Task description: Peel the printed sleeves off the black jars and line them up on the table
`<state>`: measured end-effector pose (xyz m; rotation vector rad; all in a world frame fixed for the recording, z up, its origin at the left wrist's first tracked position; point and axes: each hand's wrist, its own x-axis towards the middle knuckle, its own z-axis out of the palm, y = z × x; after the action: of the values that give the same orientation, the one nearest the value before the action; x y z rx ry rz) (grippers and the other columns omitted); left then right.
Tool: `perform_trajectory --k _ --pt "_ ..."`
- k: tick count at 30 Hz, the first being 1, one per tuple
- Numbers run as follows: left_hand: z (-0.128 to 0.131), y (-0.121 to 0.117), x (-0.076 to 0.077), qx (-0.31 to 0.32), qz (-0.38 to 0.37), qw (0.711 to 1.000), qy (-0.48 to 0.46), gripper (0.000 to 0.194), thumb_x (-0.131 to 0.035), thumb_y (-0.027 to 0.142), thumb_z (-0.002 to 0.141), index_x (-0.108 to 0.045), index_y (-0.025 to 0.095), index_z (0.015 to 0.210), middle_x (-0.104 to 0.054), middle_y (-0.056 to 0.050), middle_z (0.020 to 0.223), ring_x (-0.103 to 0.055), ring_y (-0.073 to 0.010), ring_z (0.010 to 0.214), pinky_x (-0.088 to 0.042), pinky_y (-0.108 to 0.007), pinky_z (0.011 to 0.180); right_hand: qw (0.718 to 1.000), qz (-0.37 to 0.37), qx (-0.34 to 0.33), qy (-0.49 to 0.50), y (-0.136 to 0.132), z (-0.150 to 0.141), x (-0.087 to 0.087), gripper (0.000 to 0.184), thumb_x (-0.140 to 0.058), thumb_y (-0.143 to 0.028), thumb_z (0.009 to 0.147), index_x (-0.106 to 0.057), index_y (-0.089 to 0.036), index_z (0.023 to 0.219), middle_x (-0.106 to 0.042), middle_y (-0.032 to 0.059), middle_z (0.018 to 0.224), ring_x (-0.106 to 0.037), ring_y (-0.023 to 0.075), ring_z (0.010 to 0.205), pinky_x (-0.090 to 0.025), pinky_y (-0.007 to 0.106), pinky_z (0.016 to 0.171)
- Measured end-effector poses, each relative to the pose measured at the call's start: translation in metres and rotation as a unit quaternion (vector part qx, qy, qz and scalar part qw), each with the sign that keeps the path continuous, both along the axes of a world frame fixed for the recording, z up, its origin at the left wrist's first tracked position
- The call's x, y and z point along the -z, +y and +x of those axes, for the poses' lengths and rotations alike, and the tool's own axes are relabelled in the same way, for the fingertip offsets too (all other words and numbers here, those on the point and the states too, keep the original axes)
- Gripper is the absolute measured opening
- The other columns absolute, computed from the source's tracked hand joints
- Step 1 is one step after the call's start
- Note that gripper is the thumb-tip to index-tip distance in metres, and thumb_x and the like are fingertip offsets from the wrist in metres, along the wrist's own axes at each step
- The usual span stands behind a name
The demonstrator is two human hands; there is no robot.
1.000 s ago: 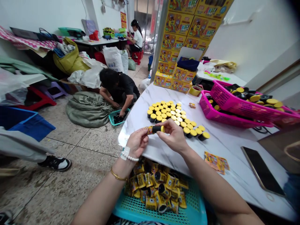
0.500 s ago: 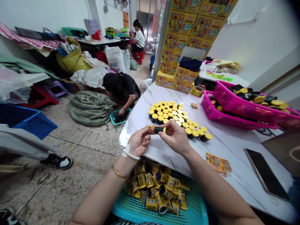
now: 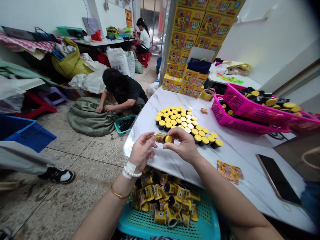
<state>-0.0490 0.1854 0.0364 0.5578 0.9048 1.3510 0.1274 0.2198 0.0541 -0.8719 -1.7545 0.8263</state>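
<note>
Over the table's front edge, a small black cup with a yellow lid and a printed wrapper (image 3: 160, 137) lies sideways between my hands. My right hand (image 3: 183, 145) grips it at the lid end between thumb and fingers. At the wrapped end, my left hand (image 3: 141, 150) pinches it with thumb and fingertips, the other fingers loosely curled. Just beyond stand several black cups with yellow lids (image 3: 183, 124), upright in close rows. Below the table edge, a turquoise basket (image 3: 142, 225) holds a heap of yellow-wrapped black cups (image 3: 172, 203).
Flat printed wrappers (image 3: 228, 171) and a phone (image 3: 278, 180) lie on the marble-patterned table (image 3: 172, 158). Pink baskets (image 3: 252, 106) of lidded cups stand at the right. Yellow cartons (image 3: 183, 43) are stacked behind. On the left, a person (image 3: 125, 90) crouches by a green sack (image 3: 92, 116).
The held cup has turned so its yellow lid faces me more. The crouching person's hands have moved from the small turquoise basket to the green sack.
</note>
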Motion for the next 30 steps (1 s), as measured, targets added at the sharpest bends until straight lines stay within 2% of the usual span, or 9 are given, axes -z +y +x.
perform_trajectory --k 4,9,12,15,18,22,24,26,30 --pt "-0.004 0.005 0.002 0.103 0.012 0.994 0.017 0.042 -0.088 0.032 0.065 -0.07 0.012 0.097 -0.066 -0.002 0.077 -0.058 -0.0084 0.059 -0.041 -0.016 0.041 0.998 0.022 -0.062 0.012 0.004 -0.001 0.006 0.032 -0.084 -0.034 0.073 -0.071 -0.024 0.1 -0.063 0.0024 0.091 -0.057 0.0133 0.072 -0.051 0.029 0.063" --pt "0.002 0.018 0.007 0.148 0.037 0.988 -0.003 0.045 -0.091 0.034 0.061 -0.07 0.009 0.093 -0.067 -0.002 0.069 -0.056 -0.0067 0.053 -0.044 -0.017 0.047 0.993 0.081 -0.075 -0.028 0.011 0.005 0.011 0.031 -0.081 -0.03 0.077 -0.073 -0.028 0.108 -0.061 0.0034 0.096 -0.056 0.0126 0.072 -0.052 0.028 0.062" --pt "0.005 0.022 0.009 0.16 0.048 0.986 -0.01 0.043 -0.09 0.036 0.063 -0.065 0.014 0.09 -0.067 0.0 0.063 -0.056 -0.0081 0.048 -0.043 -0.018 0.044 0.995 0.063 -0.07 -0.043 0.013 0.008 0.009 0.033 -0.082 -0.031 0.076 -0.073 -0.03 0.108 -0.059 0.0029 0.098 -0.055 0.0107 0.069 -0.051 0.026 0.057" --pt "0.004 0.023 0.01 0.169 0.039 0.985 0.003 0.045 -0.089 0.036 0.064 -0.063 0.017 0.094 -0.066 0.002 0.059 -0.054 -0.0078 0.044 -0.038 -0.016 0.04 0.994 0.035 -0.083 -0.056 0.009 0.009 0.007 0.037 -0.081 -0.031 0.077 -0.072 -0.029 0.113 -0.06 0.0041 0.103 -0.059 0.011 0.072 -0.054 0.025 0.059" --pt "0.003 0.02 0.008 0.166 0.038 0.985 0.028 0.048 -0.09 0.035 0.061 -0.065 0.014 0.096 -0.063 0.003 0.059 -0.051 -0.006 0.042 -0.035 -0.015 0.037 0.996 0.014 -0.066 -0.061 0.002 0.014 0.008 0.037 -0.078 -0.028 0.08 -0.07 -0.027 0.116 -0.063 0.0048 0.102 -0.063 0.0127 0.076 -0.058 0.027 0.064" --pt "0.004 0.016 0.003 0.184 0.036 0.981 0.052 0.051 -0.085 0.044 0.067 -0.066 0.012 0.102 -0.07 -0.005 0.077 -0.06 -0.0096 0.05 -0.042 -0.018 0.038 0.995 0.037 -0.021 -0.087 -0.006 0.029 0.011 0.027 -0.073 -0.022 0.081 -0.071 -0.023 0.108 -0.067 0.0036 0.09 -0.066 0.0141 0.075 -0.059 0.029 0.065" --pt "0.005 0.017 0.001 0.202 0.019 0.977 0.062 0.051 -0.08 0.05 0.072 -0.065 0.013 0.104 -0.071 -0.009 0.083 -0.064 -0.0123 0.053 -0.044 -0.019 0.039 0.994 0.059 -0.012 -0.093 -0.008 0.035 0.013 0.026 -0.072 -0.021 0.081 -0.071 -0.023 0.108 -0.068 0.0051 0.095 -0.066 0.0148 0.076 -0.06 0.031 0.067" --pt "0.006 0.02 0.001 0.222 0.008 0.972 0.081 0.048 -0.079 0.05 0.074 -0.065 0.013 0.101 -0.071 -0.009 0.08 -0.063 -0.0126 0.052 -0.044 -0.019 0.039 0.994 0.064 -0.001 -0.089 -0.009 0.039 0.015 0.027 -0.071 -0.022 0.082 -0.07 -0.022 0.109 -0.069 0.0061 0.099 -0.068 0.0152 0.079 -0.061 0.033 0.07" --pt "0.014 0.025 0.005 0.207 0.03 0.972 0.104 0.039 -0.082 0.043 0.071 -0.067 0.013 0.092 -0.069 -0.005 0.073 -0.061 -0.01 0.053 -0.047 -0.02 0.046 0.999 -0.003 0.027 -0.047 -0.01 0.037 0.021 0.029 -0.074 -0.022 0.078 -0.07 -0.018 0.106 -0.072 0.0061 0.091 -0.071 0.0165 0.078 -0.063 0.034 0.074"
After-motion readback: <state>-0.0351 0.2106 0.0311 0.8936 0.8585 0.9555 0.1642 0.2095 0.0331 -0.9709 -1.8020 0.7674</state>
